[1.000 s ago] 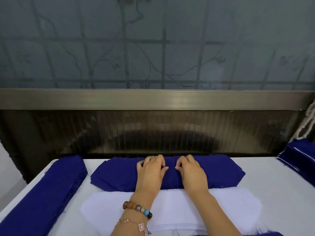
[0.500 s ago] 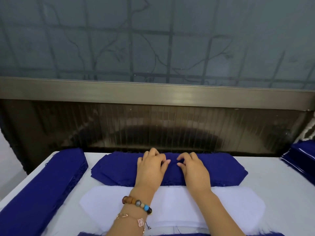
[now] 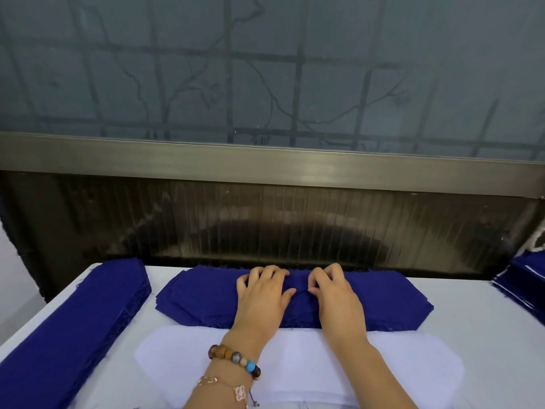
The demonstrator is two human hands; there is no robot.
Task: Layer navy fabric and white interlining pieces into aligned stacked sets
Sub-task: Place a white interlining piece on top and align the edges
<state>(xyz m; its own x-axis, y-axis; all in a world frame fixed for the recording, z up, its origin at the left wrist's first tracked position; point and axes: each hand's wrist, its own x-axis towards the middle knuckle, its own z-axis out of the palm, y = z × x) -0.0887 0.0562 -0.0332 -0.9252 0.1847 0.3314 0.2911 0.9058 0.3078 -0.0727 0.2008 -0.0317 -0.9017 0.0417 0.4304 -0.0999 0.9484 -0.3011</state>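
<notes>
Navy stack [image 3: 200,299]: far centre of table [image 3: 486,335], flat, near edge touching white interlining [image 3: 295,367], which lies closer to person.
Left hand [image 3: 262,299]: on stack, fingers bent at far edge, thumb flat on cloth; grip cannot be determined.
Right hand [image 3: 336,302]: fingers curled, thumb and forefinger pinching small crease in top layer.
Second navy pile [image 3: 73,326] at table's left edge, third [image 3: 528,284] at right.
</notes>
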